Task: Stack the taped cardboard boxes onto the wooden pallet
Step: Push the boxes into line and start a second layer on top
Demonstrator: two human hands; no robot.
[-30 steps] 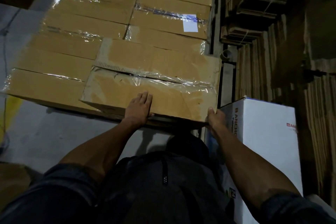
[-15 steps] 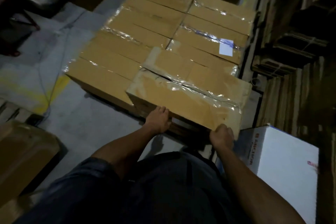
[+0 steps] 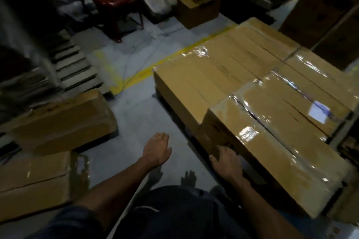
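A full layer of brown taped cardboard boxes (image 3: 233, 68) already covers the wooden pallet (image 3: 172, 105), barely visible beneath them. One more long, tape-glossed brown box (image 3: 275, 153) sits on top at the near right corner. Two brown boxes (image 3: 58, 122) wait on the floor at left, so stacking seems unfinished. The left hand (image 3: 156, 150) hangs loose and empty; the right hand (image 3: 226, 162) rests flat-fingered against the top box's end.

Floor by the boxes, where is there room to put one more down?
Bare grey floor lies open between the loose boxes on the left and the stacked boxes, up to the yellow line. Beyond the line, the red chair and more boxes crowd it.
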